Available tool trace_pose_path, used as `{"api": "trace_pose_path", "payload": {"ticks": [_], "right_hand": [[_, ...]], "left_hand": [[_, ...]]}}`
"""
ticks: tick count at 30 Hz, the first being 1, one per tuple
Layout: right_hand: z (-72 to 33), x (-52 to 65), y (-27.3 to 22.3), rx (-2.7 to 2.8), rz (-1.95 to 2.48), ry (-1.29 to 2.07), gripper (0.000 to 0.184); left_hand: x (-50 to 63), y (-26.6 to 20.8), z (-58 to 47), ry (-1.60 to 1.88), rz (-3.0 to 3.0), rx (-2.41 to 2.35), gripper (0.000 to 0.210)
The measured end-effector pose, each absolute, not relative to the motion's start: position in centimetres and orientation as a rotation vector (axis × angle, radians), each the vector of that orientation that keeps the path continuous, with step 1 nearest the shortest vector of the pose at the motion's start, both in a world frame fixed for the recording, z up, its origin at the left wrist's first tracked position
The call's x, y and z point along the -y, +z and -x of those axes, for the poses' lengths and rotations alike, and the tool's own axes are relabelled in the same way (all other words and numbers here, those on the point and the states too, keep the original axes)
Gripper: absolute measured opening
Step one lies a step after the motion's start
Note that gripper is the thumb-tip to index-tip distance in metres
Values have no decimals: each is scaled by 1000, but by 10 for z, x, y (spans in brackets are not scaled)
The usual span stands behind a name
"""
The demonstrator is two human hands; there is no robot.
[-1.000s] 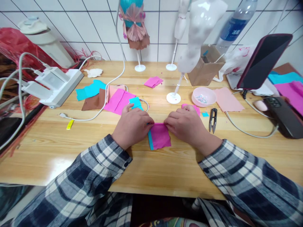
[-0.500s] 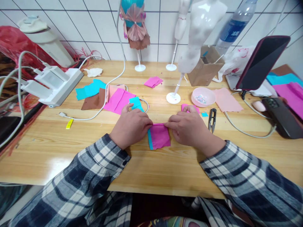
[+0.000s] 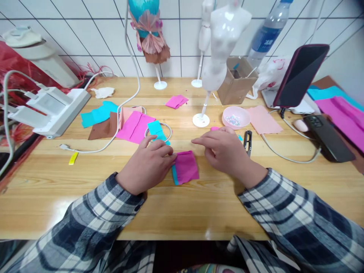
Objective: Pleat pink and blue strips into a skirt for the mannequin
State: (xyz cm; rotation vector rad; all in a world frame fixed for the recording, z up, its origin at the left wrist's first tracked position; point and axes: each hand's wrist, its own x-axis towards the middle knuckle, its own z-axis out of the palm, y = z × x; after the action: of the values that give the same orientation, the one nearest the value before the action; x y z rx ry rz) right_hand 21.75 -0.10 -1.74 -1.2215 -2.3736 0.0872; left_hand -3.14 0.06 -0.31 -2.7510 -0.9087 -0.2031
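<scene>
A small folded magenta square (image 3: 186, 167), thin like cloth or crepe paper, lies flat on the table with a blue strip (image 3: 174, 175) along its left side. My left hand (image 3: 146, 163) has its fingers together at the square's upper left corner, pinching it. To the right of the square, my right hand (image 3: 224, 153) is off it, index finger pointing left and thumb apart, with nothing visible in it. Beyond my left hand lies a small blue piece (image 3: 155, 129) by a looped white cable. Past my right hand are black thread snips (image 3: 248, 141), partly hidden by the hand.
A pink bowl of shiny beads (image 3: 236, 117), a white mannequin (image 3: 206, 76), a dressed mannequin (image 3: 150, 38) and a brown box (image 3: 237, 85) stand at the back. Left are a power strip (image 3: 62, 113) and coloured sheets (image 3: 136, 127). Phones (image 3: 301, 76) stand and lie at right.
My right hand has let go of the square's upper right corner and moved off it. My left hand stays at the upper left corner. The whole view has shifted slightly.
</scene>
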Motion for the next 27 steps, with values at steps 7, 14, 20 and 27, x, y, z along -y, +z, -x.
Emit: {"api": "trace_pose_path", "payload": {"ticks": [7, 14, 20, 27], "right_hand": [[-203, 5, -22, 2605, 1111, -29, 30], [-207, 4, -18, 2433, 1251, 98, 23], [-207, 3, -20, 2442, 1232, 121, 26], [-209, 1, -19, 2394, 1287, 129, 26]], "left_hand": [[-3, -5, 34, -244, 2781, 899, 22], [-3, -4, 32, -211, 2800, 957, 23], [-2, -4, 31, -197, 2796, 965, 24], [-1, -4, 31, -197, 2824, 992, 23]]}}
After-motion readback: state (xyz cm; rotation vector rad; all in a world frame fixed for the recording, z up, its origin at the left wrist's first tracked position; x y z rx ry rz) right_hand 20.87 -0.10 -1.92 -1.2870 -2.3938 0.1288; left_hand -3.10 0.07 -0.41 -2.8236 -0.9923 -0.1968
